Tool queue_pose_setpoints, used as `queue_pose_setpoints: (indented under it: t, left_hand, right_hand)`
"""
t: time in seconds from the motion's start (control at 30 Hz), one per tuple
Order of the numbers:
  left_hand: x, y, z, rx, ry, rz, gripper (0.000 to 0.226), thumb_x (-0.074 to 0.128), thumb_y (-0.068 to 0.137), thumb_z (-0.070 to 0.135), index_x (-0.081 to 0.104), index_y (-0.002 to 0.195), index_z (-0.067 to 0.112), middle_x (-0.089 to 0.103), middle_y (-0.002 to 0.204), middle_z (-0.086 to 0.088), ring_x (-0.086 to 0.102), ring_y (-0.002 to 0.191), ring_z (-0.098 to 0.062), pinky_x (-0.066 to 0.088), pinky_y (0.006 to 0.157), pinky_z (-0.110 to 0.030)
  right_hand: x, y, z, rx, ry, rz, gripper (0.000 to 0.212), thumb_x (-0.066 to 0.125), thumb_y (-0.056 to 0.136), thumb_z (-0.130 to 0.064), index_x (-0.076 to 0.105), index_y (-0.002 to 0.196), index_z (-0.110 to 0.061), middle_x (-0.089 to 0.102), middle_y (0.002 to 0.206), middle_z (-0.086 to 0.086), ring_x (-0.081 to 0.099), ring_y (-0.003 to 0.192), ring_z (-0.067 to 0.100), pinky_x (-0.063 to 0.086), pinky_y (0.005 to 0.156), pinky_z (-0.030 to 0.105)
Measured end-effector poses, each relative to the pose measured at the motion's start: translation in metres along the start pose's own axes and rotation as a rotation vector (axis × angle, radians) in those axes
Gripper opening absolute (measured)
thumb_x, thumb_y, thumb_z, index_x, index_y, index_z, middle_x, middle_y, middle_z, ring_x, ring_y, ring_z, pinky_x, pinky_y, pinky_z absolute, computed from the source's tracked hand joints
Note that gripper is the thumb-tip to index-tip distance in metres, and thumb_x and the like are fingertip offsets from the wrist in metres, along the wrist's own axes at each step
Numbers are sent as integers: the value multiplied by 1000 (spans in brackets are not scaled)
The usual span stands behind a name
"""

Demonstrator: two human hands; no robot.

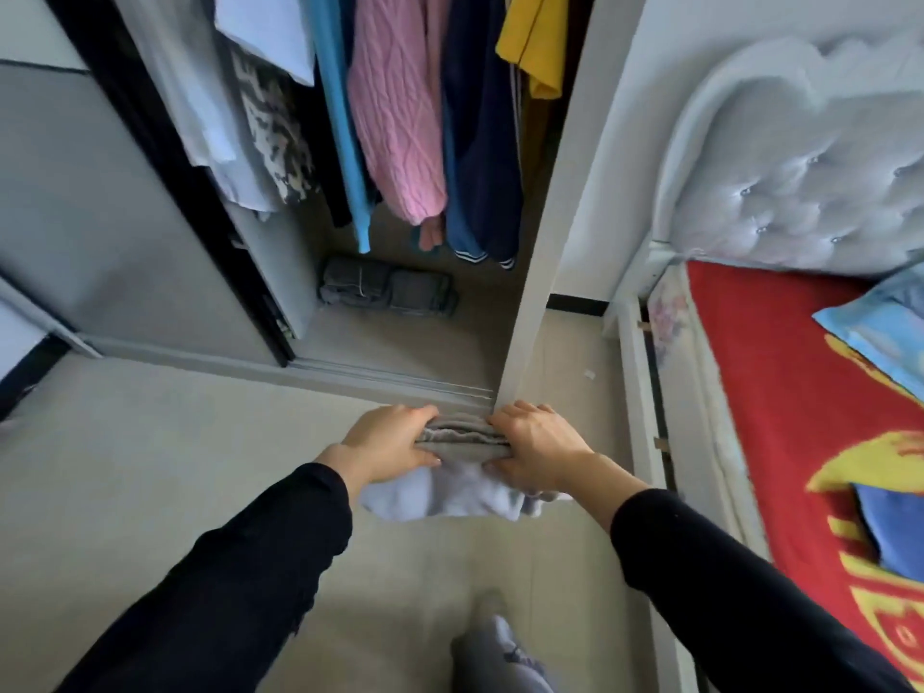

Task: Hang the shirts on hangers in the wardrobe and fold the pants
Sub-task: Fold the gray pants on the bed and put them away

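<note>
The left hand (387,442) and the right hand (537,447) each grip one end of a folded bundle (462,435). The fingers curl over its top and the thumbs tuck in on the near side, so it is squeezed between the two palms. The bundle's upper part is grey cloth folded into several layers. A paler, fleecy piece (450,495) sags out below it. Whether these are two garments or one cannot be told. The bundle is carried in the air above the floor (150,467), just in front of the wardrobe's (530,292) sliding track and close to its right side panel.

Inside the wardrobe, the hanging part of the task looks largely done. A white shirt (270,32), a blue garment (340,117), a pink knit sweater (395,117), a navy top (480,142) and a yellow shirt (535,37) hang side by side, though the rail and hangers are out of view. On the wardrobe floor, toward the back and below the hanging clothes, lies a dark grey folded pair of pants (387,291).

The step in hand appears to be putting away this folded bundle, probably on the wardrobe floor beside the grey pair. On the bed (780,392), near its right edge, a dark blue cloth (890,532) lies on the red blanket. It may be a garment yet to be dealt with, but that cannot be told. No other loose clothing shows, so the task seems close to its end.
</note>
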State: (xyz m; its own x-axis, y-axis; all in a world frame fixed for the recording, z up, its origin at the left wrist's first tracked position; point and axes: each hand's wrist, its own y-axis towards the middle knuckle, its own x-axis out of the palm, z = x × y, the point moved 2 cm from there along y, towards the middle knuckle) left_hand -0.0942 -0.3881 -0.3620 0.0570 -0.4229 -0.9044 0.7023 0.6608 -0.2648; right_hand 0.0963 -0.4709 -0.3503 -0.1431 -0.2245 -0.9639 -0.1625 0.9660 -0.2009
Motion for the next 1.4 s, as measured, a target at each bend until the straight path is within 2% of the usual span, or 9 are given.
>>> queue_pose_setpoints:
  t: [0.2,0.47,0.7,1.0,1.1,1.17,1.27,1.33,1.4]
  left_hand:
    - [-23,75,-100,-44,1,9,42,67,84,44,51,114,19,65,99,-1,60,87,-24,41,63,-34]
    - [-2,200,-256,-123,15,-4,28,55,90,17,48,117,12,65,100,-14,59,93,-35,41,67,-35]
    - [61,301,-405,-62,122,96,27,57,90,21,48,113,11,63,95,-13,59,90,-33,26,63,-31]
    - [148,415,-587,-58,177,142,22,54,90,18,43,109,16,60,92,-10,59,82,-32,41,60,-34]
    - [153,444,-624,-34,258,257,24,55,90,18,43,111,15,59,97,-11,59,85,-32,38,61,-33]
    - [154,457,-640,13,311,432,25,56,86,13,46,110,11,60,99,-15,58,90,-34,38,66,-35]
    - [171,466,-661,104,349,682,32,57,76,0,58,107,1,65,100,-19,58,96,-37,44,80,-41]
    - [200,468,-676,102,349,734,35,63,74,-1,62,110,0,66,104,-17,59,99,-36,47,85,-42]
    - [240,470,-689,53,367,625,38,65,75,-1,61,112,5,64,107,-13,58,103,-33,46,89,-40]
  right_hand:
    - [4,137,6,-29,-8,-20,36,59,79,-41,54,107,-20,60,109,1,49,109,22,39,90,34]
    - [63,343,22,-39,-3,-102,44,62,80,-47,54,115,-22,58,119,1,50,115,22,37,94,33]
    - [171,500,29,6,-16,-84,48,62,80,-40,51,123,-22,56,127,1,47,120,21,35,95,31]
    - [316,671,29,5,-60,65,37,60,85,-38,51,113,-16,56,116,7,47,112,25,37,83,31]
    - [334,714,36,-18,-110,184,41,60,87,-35,50,120,-13,53,121,8,44,117,26,38,88,34]
    - [340,737,41,-32,-188,302,44,60,87,-30,50,125,-10,54,122,9,44,117,28,37,91,38]
    - [360,759,40,-70,-298,464,49,68,74,-13,56,120,-3,60,111,16,53,104,35,41,81,41]
    - [389,768,40,-77,-288,491,53,71,65,-4,59,117,0,61,106,18,57,99,38,46,78,43]
    - [432,772,35,-56,-268,372,53,63,71,-1,54,124,-3,56,114,15,53,107,37,46,82,43]
